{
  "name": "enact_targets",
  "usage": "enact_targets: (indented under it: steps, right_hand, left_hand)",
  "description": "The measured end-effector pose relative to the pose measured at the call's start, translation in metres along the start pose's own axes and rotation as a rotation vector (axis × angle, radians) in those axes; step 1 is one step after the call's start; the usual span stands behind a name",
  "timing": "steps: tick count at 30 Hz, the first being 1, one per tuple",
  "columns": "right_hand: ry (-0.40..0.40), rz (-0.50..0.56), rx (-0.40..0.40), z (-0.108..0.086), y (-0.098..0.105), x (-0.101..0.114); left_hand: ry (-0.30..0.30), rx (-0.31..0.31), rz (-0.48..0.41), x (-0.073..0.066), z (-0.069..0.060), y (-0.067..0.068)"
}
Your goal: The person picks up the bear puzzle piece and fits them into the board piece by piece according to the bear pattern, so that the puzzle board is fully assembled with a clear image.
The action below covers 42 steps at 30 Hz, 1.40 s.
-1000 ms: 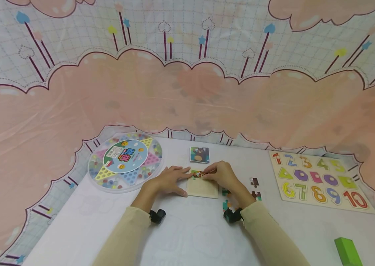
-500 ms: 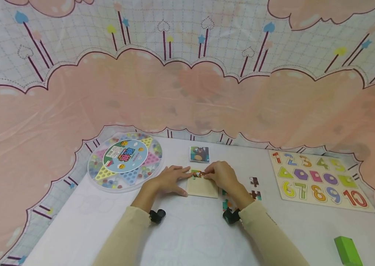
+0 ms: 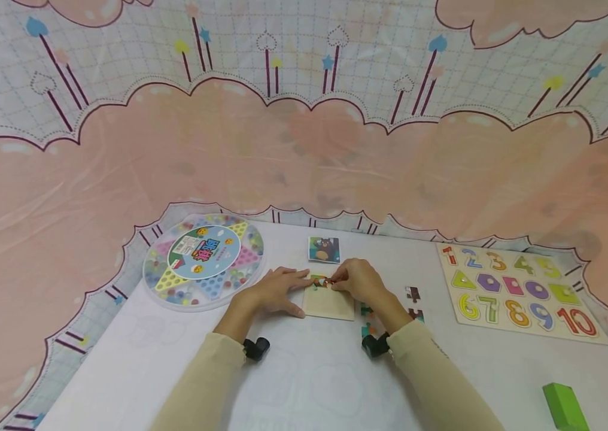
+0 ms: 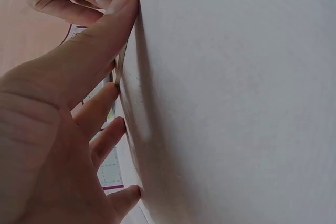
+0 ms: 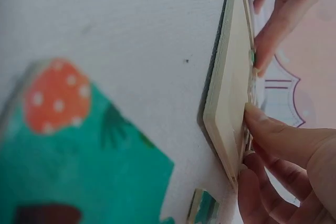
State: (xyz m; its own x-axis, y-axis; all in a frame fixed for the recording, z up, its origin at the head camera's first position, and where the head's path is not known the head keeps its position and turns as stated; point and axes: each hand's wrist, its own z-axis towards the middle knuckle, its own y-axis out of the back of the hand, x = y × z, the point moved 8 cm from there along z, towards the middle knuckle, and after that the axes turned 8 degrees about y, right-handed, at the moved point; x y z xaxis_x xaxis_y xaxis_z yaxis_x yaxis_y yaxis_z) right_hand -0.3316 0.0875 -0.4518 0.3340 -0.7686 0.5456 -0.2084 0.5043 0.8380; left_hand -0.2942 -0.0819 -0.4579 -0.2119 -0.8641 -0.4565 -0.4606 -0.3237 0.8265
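Puzzle board [image 3: 330, 305]: square, pale wood, raised rim, flat on white table [image 3: 304, 389]. Left hand [image 3: 276, 291]: fingers spread, touching board. Right hand [image 3: 362, 281]: fingertips pinching small brown piece [image 3: 328, 284], far side.

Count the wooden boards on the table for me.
2: the puzzle board, with the left hand and right hand at it, and the number board farther right. No others show.
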Motion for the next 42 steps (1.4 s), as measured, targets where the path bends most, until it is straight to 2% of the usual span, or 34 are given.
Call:
enact_targets:
  steps: [10,16,21,28,34,42]
  right_hand:
    - [0.033,0.022,-0.012,-0.002,0.001,0.001]
    - [0.075,0.029,0.05,-0.007,0.006,0.004]
    - [0.054,0.108,0.073,-0.019,0.016,-0.005]
    - [0.025,0.129,0.015,-0.041,0.043,-0.029]
    - [-0.014,0.131,-0.038,-0.066,0.066,-0.066]
    - [-0.11,0.174,-0.052,-0.096,0.083,-0.107]
  left_hand:
    - [-0.021,-0.01,0.02,0.001,0.001,0.002]
    - [-0.034,-0.003,0.044,0.001,0.004,0.0]
    - [-0.024,0.005,0.051,0.001,0.004,-0.002]
    - [-0.003,0.003,0.033,0.001,0.004,-0.003]
    - [-0.005,0.005,0.024,0.002,0.005,-0.004]
    - [-0.001,0.006,0.028,0.002,0.004,-0.004]
